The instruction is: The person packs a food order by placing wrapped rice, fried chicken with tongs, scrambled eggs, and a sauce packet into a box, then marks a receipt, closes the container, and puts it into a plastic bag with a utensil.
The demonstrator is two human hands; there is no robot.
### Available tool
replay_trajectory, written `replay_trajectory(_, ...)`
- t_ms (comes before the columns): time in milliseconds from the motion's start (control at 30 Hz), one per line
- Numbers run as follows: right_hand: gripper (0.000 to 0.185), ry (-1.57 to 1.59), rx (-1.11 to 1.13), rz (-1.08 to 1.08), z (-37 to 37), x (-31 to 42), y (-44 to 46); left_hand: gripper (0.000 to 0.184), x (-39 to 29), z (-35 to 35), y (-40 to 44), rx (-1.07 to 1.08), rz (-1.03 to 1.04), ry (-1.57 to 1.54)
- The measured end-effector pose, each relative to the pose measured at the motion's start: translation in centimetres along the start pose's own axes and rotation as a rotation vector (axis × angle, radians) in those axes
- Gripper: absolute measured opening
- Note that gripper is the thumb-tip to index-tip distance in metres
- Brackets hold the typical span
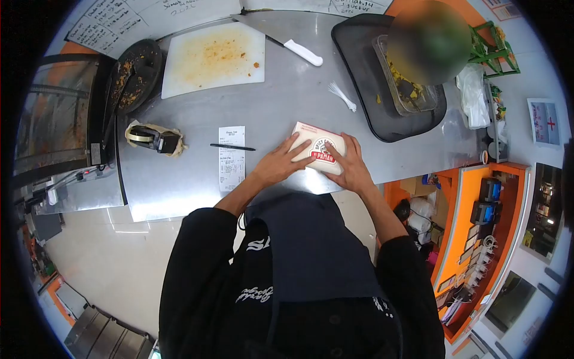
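Note:
A cream paper food box [319, 145] with a red edge, a round logo and a red "PAMAN" label lies on the steel table, close to my body. My left hand [281, 164] is on its left side, fingers spread across the top. From the right, my right hand [353, 166] grips the box, with some fingers along the far right edge and others on the lid. The box looks closed, and its underside is hidden. To the left of my left hand are a printed receipt [232, 170] and a black pen [233, 147] lying across it.
On the steel table [185, 197], a stained white cutting board [209, 60], a white-handled knife [304, 52] and white plastic forks [342, 97] lie farther back. A black tray [365, 72] bears a clear food container [412, 99]. A dark pan [140, 72] stands left.

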State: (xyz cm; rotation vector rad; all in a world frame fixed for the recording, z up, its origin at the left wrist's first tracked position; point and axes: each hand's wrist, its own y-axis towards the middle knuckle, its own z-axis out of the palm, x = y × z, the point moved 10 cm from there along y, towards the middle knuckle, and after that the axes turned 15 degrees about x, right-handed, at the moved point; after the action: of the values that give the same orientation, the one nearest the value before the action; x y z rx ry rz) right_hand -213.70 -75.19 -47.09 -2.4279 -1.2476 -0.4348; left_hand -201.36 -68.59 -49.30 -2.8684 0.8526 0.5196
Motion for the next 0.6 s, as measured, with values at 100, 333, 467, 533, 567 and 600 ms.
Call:
replay_trajectory(100,0.077,-0.042,-0.012,-0.008,0.1,0.4,-0.4,0.048,0.3,0.1,0.3,-0.019,0.017,0.048)
replay_trajectory(333,0.067,-0.216,0.025,0.044,3.1,0.3,-1.2,0.047,-0.5,0.0,0.9,-0.005,0.170,0.080)
replay_trajectory(467,0.063,-0.295,-0.017,-0.094,4.5,0.9,-2.0,0.045,-0.4,0.2,1.1,-0.007,0.227,0.058)
replay_trajectory(533,0.060,-0.280,-0.042,-0.140,4.7,0.9,-1.9,0.044,-0.3,-0.3,1.2,-0.048,0.222,0.039)
replay_trajectory(567,0.060,-0.268,-0.053,-0.145,4.8,0.7,-2.0,0.044,-0.4,-0.4,1.0,-0.063,0.219,0.025)
replay_trajectory(600,0.060,-0.254,-0.065,-0.145,4.6,0.8,-2.0,0.044,-0.5,-0.3,0.9,-0.051,0.207,0.043)
